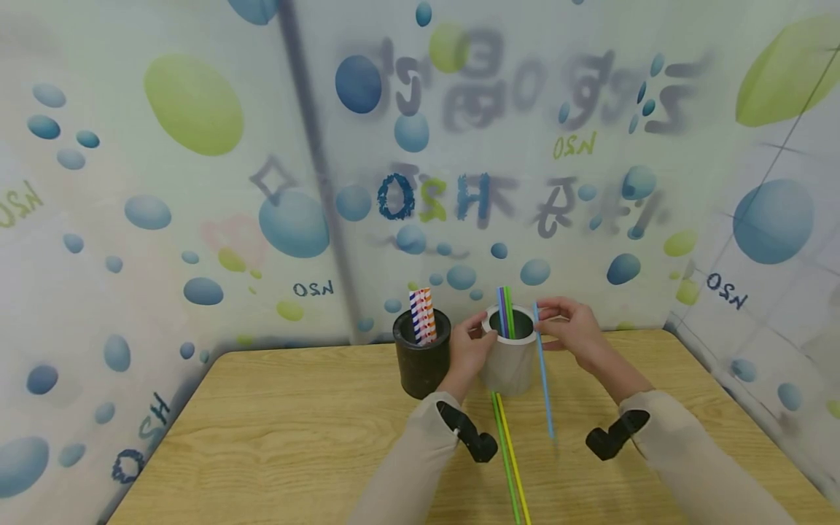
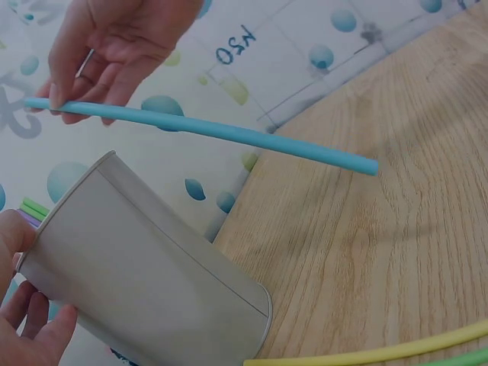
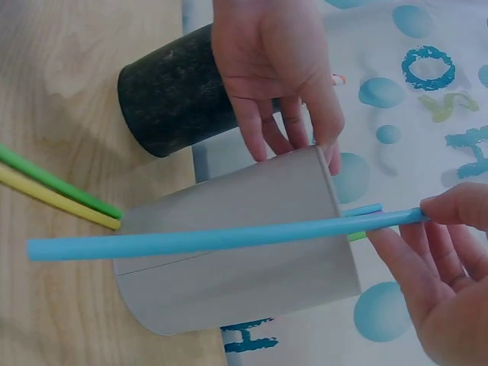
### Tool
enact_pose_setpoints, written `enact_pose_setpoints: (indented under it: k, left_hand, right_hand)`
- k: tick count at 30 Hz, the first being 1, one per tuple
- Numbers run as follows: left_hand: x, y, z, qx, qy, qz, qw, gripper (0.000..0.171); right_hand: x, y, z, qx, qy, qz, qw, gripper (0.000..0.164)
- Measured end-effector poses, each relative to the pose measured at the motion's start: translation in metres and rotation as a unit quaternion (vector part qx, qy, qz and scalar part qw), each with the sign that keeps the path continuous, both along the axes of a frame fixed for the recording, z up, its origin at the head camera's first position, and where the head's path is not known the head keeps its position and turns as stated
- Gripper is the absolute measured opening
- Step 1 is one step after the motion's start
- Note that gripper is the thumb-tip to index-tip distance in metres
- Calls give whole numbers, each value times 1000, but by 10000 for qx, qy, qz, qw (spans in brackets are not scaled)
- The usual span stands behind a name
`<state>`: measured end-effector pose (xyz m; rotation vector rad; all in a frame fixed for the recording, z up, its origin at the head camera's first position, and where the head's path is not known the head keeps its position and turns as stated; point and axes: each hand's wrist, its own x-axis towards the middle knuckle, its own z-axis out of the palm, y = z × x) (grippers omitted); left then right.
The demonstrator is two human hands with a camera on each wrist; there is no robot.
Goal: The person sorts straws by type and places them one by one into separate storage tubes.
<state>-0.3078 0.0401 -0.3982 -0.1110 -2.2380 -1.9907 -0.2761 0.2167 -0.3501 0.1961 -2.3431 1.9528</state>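
Note:
Between thumb and fingertips my right hand (image 1: 577, 334) pinches a plain light-blue straw (image 1: 544, 383) near its upper end. The straw hangs down just right of a light grey cup (image 1: 508, 370), its lower end above the tabletop. My left hand (image 1: 469, 350) grips that cup by the rim from the left side, thumb at the edge and fingers along the wall, as the right wrist view shows. Several plain straws (image 1: 506, 312), blue, purple and green, stand inside the grey cup. In the left wrist view the blue straw (image 2: 229, 133) slants across above the cup (image 2: 152, 259).
A black cup (image 1: 423, 372) holding several patterned paper straws (image 1: 423, 317) stands left of my left hand. One green straw (image 1: 502, 445) and one yellow straw (image 1: 513, 459) lie on the wooden table (image 1: 282, 437) in front of the grey cup. A printed curtain hangs behind.

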Motion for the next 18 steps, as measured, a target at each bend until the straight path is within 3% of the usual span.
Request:
enact_pose_setpoints:
  k: [18]
  left_hand:
    - [1, 0, 1, 27, 1, -28, 10000, 38]
  right_hand:
    - [-24, -8, 44, 59, 354, -240, 9991, 43]
